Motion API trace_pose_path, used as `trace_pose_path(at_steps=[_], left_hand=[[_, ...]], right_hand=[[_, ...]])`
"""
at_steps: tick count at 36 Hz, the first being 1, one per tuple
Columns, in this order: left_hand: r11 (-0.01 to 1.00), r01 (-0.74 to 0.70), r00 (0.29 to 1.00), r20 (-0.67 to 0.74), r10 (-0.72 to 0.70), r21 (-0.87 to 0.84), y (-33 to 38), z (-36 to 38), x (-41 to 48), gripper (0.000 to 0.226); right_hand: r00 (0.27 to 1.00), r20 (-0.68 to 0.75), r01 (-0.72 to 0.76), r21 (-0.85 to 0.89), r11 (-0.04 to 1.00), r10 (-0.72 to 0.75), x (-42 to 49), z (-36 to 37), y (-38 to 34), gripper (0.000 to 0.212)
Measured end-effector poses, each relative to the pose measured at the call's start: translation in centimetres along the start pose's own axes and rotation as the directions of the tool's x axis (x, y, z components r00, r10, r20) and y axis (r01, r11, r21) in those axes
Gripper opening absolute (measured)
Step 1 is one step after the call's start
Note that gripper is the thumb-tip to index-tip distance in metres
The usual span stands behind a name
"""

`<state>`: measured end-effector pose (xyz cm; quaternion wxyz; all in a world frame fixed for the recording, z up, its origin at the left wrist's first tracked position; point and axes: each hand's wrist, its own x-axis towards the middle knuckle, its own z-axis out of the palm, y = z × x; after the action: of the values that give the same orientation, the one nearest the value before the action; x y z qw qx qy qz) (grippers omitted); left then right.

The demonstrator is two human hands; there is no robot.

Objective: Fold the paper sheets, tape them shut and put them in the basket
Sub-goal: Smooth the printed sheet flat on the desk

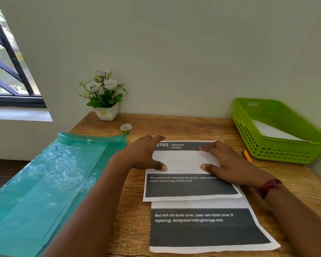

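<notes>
Pale green walls back a wooden desk where a white printed paper sheet with dark grey bands lies flat at the centre, overlapping a second printed sheet nearer the person. On the upper sheet rests a smaller folded white paper, apparently a sheet already creased. It looks thin, light and limp, likely to slide on the paper beneath and spring open unless pinned, so pressing at its short ends seems the sensible hold.

Both hands do just that. The left hand lies palm down with fingers spread, thumb on the near left corner. The right hand mirrors it on the right end. Neither closes around anything; they flatten rather than grasp.

A small roll of patterned tape stands well apart toward the wall, untouched. The green plastic slotted basket sits at the far right, already holding one white folded paper.
</notes>
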<state>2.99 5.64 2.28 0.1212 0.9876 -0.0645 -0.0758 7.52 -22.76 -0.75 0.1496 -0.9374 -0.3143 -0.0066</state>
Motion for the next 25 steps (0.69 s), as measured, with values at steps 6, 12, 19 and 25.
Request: trace_pose_path(at_steps=[6, 12, 19, 25], left_hand=[[0.998, 0.020, 1.000, -0.006, -0.021, -0.054, -0.40, 0.19, 0.41, 0.108], [0.995, 0.022, 1.000, 0.004, -0.022, -0.102, -0.51, 0.02, 0.35, 0.105], [0.994, 0.007, 1.000, 0.006, -0.006, -0.111, -0.47, -0.08, 0.40, 0.085], [0.996, -0.011, 1.000, -0.011, 0.010, -0.090, -0.56, 0.00, 0.54, 0.078]], right_hand=[[1.000, -0.014, 0.005, 0.017, 1.000, -0.004, 0.41, 0.41, 0.54, 0.070], [1.000, -0.009, 0.006, 0.015, 1.000, -0.006, 0.57, 0.52, 0.70, 0.069], [1.000, -0.011, 0.022, -0.001, 1.000, -0.022, 0.81, 0.77, 1.13, 0.071], [0.999, -0.012, 0.040, -0.009, 0.999, -0.041, 0.75, 0.80, 1.04, 0.069]])
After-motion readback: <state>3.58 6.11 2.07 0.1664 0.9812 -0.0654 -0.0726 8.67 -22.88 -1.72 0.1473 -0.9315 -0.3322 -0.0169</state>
